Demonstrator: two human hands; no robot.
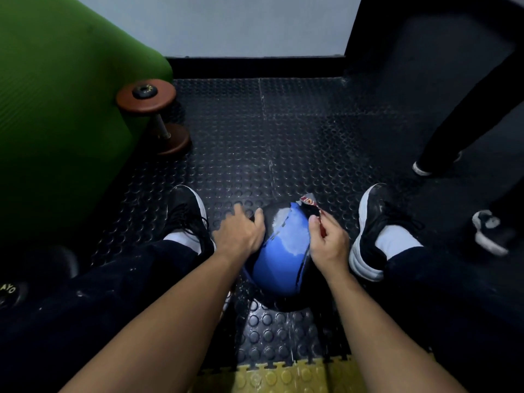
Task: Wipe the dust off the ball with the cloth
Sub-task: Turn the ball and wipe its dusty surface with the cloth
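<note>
A blue ball (279, 256) with worn grey patches and a dark seam rests on the studded black floor between my two feet. My left hand (241, 232) cups its upper left side, fingers spread over the dark top. On the ball's upper right side my right hand (329, 245) pinches a small dark cloth (310, 207) with a red and white print. The cloth lies against the ball's upper right edge. The ball's underside is hidden.
A brown dumbbell (153, 117) stands on end against a rolled green mat (56, 109) at the left. Another person's legs and shoes (490, 231) are at the right. My shoes (187, 214) flank the ball. Yellow foam tiles (283, 378) lie nearest me.
</note>
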